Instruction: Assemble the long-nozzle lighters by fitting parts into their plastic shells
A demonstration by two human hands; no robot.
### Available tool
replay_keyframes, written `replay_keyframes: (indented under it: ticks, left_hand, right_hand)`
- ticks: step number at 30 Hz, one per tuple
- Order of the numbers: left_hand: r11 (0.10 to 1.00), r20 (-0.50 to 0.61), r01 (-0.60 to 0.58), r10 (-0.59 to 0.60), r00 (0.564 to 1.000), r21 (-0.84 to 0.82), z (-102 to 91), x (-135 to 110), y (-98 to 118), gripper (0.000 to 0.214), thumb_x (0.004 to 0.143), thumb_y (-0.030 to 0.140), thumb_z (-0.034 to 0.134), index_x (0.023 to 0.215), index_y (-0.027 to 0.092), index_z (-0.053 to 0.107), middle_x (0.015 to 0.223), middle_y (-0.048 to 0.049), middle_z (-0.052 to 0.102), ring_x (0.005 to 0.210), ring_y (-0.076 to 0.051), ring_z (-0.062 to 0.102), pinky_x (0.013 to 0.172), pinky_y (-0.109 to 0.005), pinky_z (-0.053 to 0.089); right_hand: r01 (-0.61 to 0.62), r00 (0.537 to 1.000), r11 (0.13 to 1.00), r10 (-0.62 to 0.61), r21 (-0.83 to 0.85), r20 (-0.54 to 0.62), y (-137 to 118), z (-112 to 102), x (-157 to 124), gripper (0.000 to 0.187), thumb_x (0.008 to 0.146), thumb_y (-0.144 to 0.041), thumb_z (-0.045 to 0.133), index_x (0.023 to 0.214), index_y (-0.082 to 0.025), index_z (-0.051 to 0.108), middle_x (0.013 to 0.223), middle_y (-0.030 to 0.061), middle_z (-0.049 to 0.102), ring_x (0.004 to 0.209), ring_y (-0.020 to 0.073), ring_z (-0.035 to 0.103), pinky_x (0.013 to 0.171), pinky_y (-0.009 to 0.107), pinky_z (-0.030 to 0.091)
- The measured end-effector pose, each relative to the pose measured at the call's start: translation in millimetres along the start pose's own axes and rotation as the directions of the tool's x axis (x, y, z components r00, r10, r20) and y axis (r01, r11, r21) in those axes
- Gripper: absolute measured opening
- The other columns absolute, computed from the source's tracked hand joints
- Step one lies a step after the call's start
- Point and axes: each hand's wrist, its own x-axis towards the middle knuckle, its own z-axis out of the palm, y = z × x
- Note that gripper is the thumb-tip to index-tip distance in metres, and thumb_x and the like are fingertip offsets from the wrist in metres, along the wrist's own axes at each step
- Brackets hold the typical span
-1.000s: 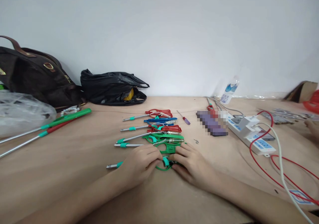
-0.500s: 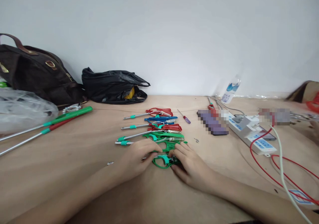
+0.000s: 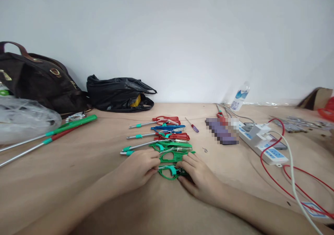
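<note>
A row of lighter-like tools with metal tubes and red, blue and green plastic handles [image 3: 169,137] lies on the tan table [image 3: 78,165]. The nearest one, a green handle with a teal trigger [image 3: 170,171], sits between my hands. My left hand [image 3: 138,169] covers its tube end, fingers curled on it. My right hand [image 3: 198,174] grips its right end, fingertips pressed on the handle.
A brown handbag [image 3: 39,78] and a black plastic bag [image 3: 120,92] stand at the back. Long green and red tools [image 3: 60,128] and a clear bag [image 3: 23,118] lie left. A small screwdriver [image 3: 192,125], power strip [image 3: 263,141], red and white cables [image 3: 289,179] and a bottle [image 3: 239,96] lie right.
My hands have pushed the nearest green handle up against the row; its metal tube, visible to the left a second ago, is now hidden under my left hand.
</note>
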Motion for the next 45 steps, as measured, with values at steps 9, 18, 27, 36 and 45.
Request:
replay_keyframes:
  ticks: [9, 18, 27, 36, 45]
  left_hand:
    - [0.998, 0.029, -0.007, 0.005, 1.000, 0.067, 3.2, -2, 1, 0.024, 0.085, 0.007, 0.041, 0.067, 0.017, 0.053, 0.079, -0.0035, 0.058, 0.071, -0.017, 0.052, 0.059, -0.026, 0.034]
    - [0.993, 0.056, -0.020, 0.014, 0.998, 0.115, 2.0, -3, 0, 0.019, 0.086, 0.009, 0.047, 0.070, 0.017, 0.052, 0.079, -0.0023, 0.058, 0.070, -0.017, 0.052, 0.059, -0.027, 0.034]
    - [0.999, 0.064, 0.043, -0.044, 0.997, 0.025, 3.4, -1, -5, 0.020, 0.085, 0.008, 0.046, 0.068, 0.017, 0.052, 0.078, -0.0019, 0.056, 0.070, -0.016, 0.054, 0.058, -0.025, 0.034]
    - [0.996, 0.023, 0.085, -0.085, 0.996, 0.011, 5.6, -1, -5, 0.021, 0.084, 0.007, 0.042, 0.070, 0.016, 0.054, 0.078, -0.0031, 0.056, 0.070, -0.016, 0.053, 0.058, -0.024, 0.035]
    - [0.987, -0.019, 0.137, -0.139, 0.990, -0.079, 13.1, -3, -10, 0.018, 0.082, 0.007, 0.044, 0.070, 0.017, 0.055, 0.077, -0.0016, 0.056, 0.072, -0.016, 0.054, 0.060, -0.023, 0.038]
  right_hand:
    - [-0.003, 0.997, 0.998, -0.002, -0.069, -0.071, 36, -23, 11, 0.016, 0.093, -0.017, 0.047, 0.089, -0.016, 0.063, 0.087, 0.0072, 0.061, 0.083, 0.0202, 0.056, 0.073, 0.033, 0.046]
    - [-0.039, 0.999, 0.978, 0.041, -0.207, 0.007, 42, -22, 13, 0.006, 0.083, -0.014, 0.062, 0.088, -0.017, 0.064, 0.093, 0.0080, 0.062, 0.089, 0.0234, 0.056, 0.076, 0.038, 0.048]
    - [0.006, 0.999, 1.000, -0.007, -0.021, -0.047, 42, -26, 11, 0.022, 0.083, -0.004, 0.047, 0.091, -0.018, 0.062, 0.095, 0.0081, 0.060, 0.092, 0.0209, 0.055, 0.076, 0.034, 0.048]
    - [-0.108, 0.988, 0.994, 0.104, 0.026, 0.114, 32, -31, 7, 0.031, 0.066, 0.000, 0.043, 0.089, -0.019, 0.052, 0.083, 0.0028, 0.060, 0.074, 0.0178, 0.054, 0.065, 0.029, 0.042]
    - [-0.043, 0.988, 0.980, 0.013, 0.193, 0.151, 21, -27, 8, 0.035, 0.095, -0.018, 0.042, 0.127, -0.025, 0.057, 0.109, 0.0077, 0.062, 0.102, 0.0200, 0.058, 0.088, 0.035, 0.048]
